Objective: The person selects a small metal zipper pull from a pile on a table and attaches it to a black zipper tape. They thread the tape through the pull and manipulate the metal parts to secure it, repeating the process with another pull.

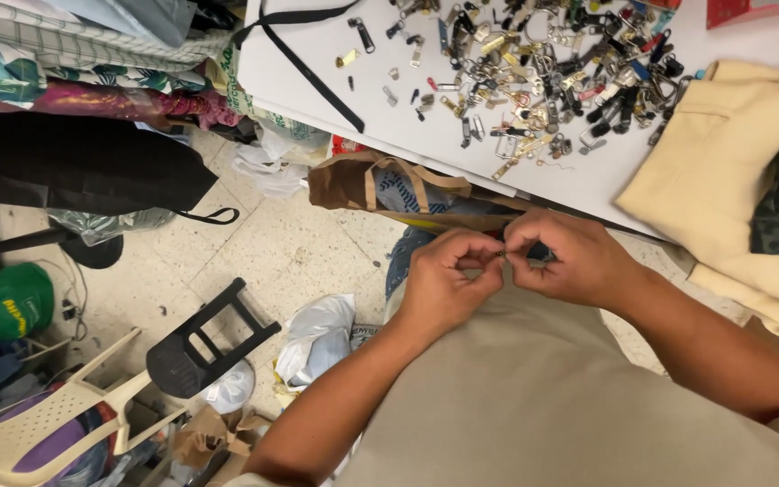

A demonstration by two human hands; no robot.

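Lap: beige cloth [534, 397] is covering your front, nearest the lens, and both your forearms are crossing over it.
Left hand: your left hand [444, 275] is curling in, thumb and forefinger pressed together on one end of a small dark piece [501, 255].
Right hand: your right hand [570, 257] is meeting it, fingertips pinched on the other end of that same piece, with something dark showing behind your knuckles; what it is cannot be told.
Where the piece is: you are holding it between both hands, in the air just off the white table [317, 72] edge, above the floor and the brown bag [362, 180].
What it is: it is too small to say for sure; it is looking like a zipper slider or pull.
Supply: a large heap of zipper sliders and pulls [543, 72], mixed metal and coloured, is lying spread on the table, well apart from your hands.
Other things: a black strap [308, 68] is lying across the table, and folded cream fabric [723, 171] is resting at its right end.
Progress, as a judgement: you are working one piece only; nearly all of the heap is sitting unsorted, no finished group is showing, so most of the job is looking undone.
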